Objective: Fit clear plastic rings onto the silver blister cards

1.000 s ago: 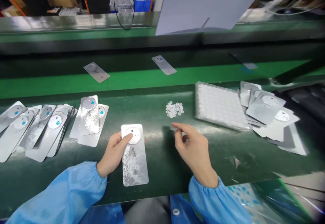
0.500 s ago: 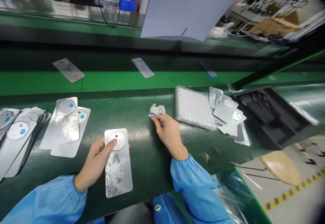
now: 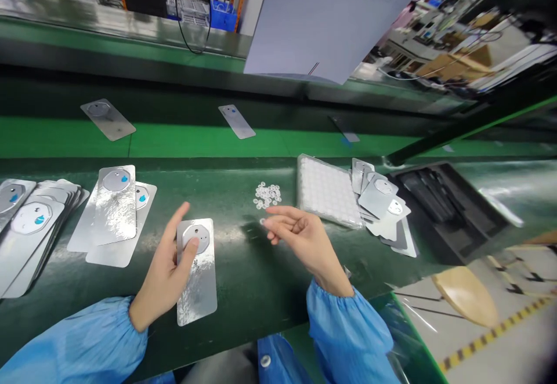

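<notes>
The person's left hand (image 3: 163, 279) is clamped on a silver card (image 3: 196, 274): the thumb presses on the round grey patch near the top of the card, the other fingers are behind it, and the index finger points up and free. The card is over the dark green workbench (image 3: 235, 279), near the person's body. The right hand (image 3: 300, 236) is in the air just beside a small loose pile of clear rings (image 3: 267, 195). Its thumb and fingertips (image 3: 272, 221) come close together, but I cannot tell if they pinch one tiny ring.

Just to the right of the pile is a clear plastic tray (image 3: 326, 189), and it is filled with many rows of small white round pieces. Further right, a black foam tray (image 3: 448, 210) with long moulded recesses lies at the bench edge. Beside the clear tray lies a loose heap of similar cards (image 3: 378, 198), and more cards are stacked at the left (image 3: 30, 227). Far behind, on a shelf, stands a blue plastic crate (image 3: 223, 15), but its contents are too small to tell.
</notes>
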The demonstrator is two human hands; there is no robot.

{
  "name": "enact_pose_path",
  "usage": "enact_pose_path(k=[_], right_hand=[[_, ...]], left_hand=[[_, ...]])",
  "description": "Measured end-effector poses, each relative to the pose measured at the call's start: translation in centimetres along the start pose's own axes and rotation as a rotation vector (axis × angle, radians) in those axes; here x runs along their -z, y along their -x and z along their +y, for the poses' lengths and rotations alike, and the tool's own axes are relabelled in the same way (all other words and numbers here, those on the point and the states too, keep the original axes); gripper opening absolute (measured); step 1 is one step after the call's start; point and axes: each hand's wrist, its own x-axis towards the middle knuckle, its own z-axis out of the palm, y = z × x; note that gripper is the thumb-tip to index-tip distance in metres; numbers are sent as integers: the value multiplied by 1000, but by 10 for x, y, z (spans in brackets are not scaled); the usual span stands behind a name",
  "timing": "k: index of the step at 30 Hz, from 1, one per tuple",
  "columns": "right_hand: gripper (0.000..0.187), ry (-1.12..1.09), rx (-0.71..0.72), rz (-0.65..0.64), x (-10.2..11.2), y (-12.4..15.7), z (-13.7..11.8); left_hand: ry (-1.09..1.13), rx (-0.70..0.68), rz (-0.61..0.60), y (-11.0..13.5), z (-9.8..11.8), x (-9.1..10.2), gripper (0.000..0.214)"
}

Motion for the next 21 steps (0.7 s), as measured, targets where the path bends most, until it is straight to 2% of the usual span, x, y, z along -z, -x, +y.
enact_pose_path(k=[2,4,8,11,15,18,21], right_hand=[[45,-236,-90,-80,-13,11,-11],[44,-345,-142,-143,-29,19,-19],[47,-446,-192,-245,-54,24,-28],[50,-459,-216,-311,-62,22,-31],[49,-418,-223,-346,-63,20,-34],[48,-399,-204,-313,-64,24,-33],[42,-346,-184,-363,-67,29,-28]], left_hand=[[-135,-67,-38,0,0,0,48],[-241,-137,-60,0,0,-2,31],[-277,-307,-44,-1,-1,-6,26],[-238,-371,-89,-1,-2,-8,29],[-186,-417,-140,-1,0,-7,17],[-166,-407,-91,-1,3,-8,11],[-160,-382,-41,-3,2,-8,8]])
